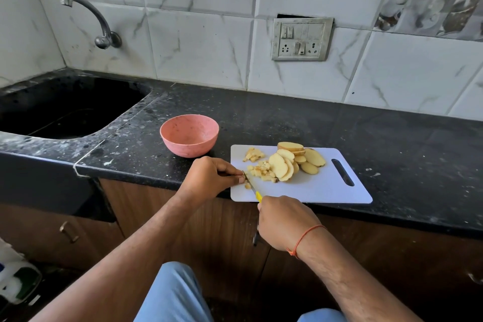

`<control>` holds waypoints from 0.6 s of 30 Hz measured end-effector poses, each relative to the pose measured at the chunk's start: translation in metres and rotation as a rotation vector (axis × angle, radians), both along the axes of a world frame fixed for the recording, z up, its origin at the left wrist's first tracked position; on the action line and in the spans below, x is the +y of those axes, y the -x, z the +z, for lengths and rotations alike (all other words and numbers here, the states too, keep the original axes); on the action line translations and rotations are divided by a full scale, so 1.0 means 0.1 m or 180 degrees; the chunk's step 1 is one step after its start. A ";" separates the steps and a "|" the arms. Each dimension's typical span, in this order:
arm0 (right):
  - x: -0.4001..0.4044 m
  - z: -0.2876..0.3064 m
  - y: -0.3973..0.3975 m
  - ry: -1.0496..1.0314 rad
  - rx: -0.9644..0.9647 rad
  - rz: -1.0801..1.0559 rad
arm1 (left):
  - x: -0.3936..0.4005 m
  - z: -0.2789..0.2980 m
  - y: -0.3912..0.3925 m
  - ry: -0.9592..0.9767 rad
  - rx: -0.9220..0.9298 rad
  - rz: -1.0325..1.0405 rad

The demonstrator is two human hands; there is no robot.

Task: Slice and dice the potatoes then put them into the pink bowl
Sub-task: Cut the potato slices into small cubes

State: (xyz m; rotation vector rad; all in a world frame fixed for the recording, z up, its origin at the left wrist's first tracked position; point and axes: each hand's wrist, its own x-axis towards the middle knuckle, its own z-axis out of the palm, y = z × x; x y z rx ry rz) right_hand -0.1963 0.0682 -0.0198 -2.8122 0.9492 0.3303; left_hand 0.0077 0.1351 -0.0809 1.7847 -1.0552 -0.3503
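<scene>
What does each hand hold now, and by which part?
The right hand grips the knife by its yellow handle. The left hand pinches a small potato piece at the fingers, against the blade.

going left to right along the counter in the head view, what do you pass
sink → pink bowl → left hand → diced potato → potato slices → handle slot of the cutting board

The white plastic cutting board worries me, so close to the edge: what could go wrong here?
The white plastic cutting board overhangs the black counter; pressure could tip it. The left hand pinches a small piece beside the yellow-handled knife blade; fingertips might get nicked. Diced potato could fall off.
</scene>
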 end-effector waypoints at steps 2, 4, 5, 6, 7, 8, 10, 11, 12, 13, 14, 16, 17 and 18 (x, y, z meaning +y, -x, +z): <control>0.01 -0.03 0.06 0.0038 0.0009 0.0010 | -0.01 0.00 -0.01 -0.0002 0.0025 0.0014; 0.03 -0.07 0.12 0.0097 -0.0014 0.0026 | -0.01 -0.01 0.00 -0.0006 0.0008 0.0034; 0.04 -0.09 0.16 0.0128 -0.0045 0.0034 | -0.01 -0.01 0.00 -0.0016 -0.0024 0.0042; 0.05 -0.12 0.20 0.0152 -0.0079 0.0039 | -0.01 -0.01 0.01 -0.0026 -0.0059 0.0050; 0.06 -0.13 0.24 0.0178 -0.0106 0.0053 | -0.01 -0.02 0.01 -0.0031 -0.0081 0.0056; 0.06 -0.13 0.28 0.0206 -0.0115 0.0077 | -0.01 -0.02 0.01 -0.0031 -0.0082 0.0063; 0.06 -0.12 0.37 0.0256 -0.0114 0.0133 | -0.01 -0.02 0.01 -0.0023 -0.0047 0.0081; 0.06 -0.11 0.41 0.0273 -0.0125 0.0149 | -0.01 -0.02 0.02 -0.0023 -0.0038 0.0088; 0.04 -0.11 0.44 0.0293 -0.0144 0.0157 | -0.01 -0.02 0.02 -0.0032 -0.0038 0.0093; 0.03 -0.10 0.47 0.0321 -0.0163 0.0157 | -0.01 -0.02 0.02 -0.0048 -0.0037 0.0094; 0.01 -0.10 0.49 0.0347 -0.0186 0.0144 | -0.01 -0.02 0.02 -0.0065 -0.0028 0.0094; -0.05 -0.10 0.51 0.0374 -0.0238 0.0127 | -0.01 -0.01 0.02 -0.0082 0.0016 0.0094; -0.09 -0.10 0.50 0.0373 -0.0248 0.0126 | -0.01 -0.01 0.02 -0.0087 0.0026 0.0094; -0.14 -0.11 0.47 0.0346 -0.0263 0.0118 | -0.01 0.00 0.02 -0.0096 0.0015 0.0090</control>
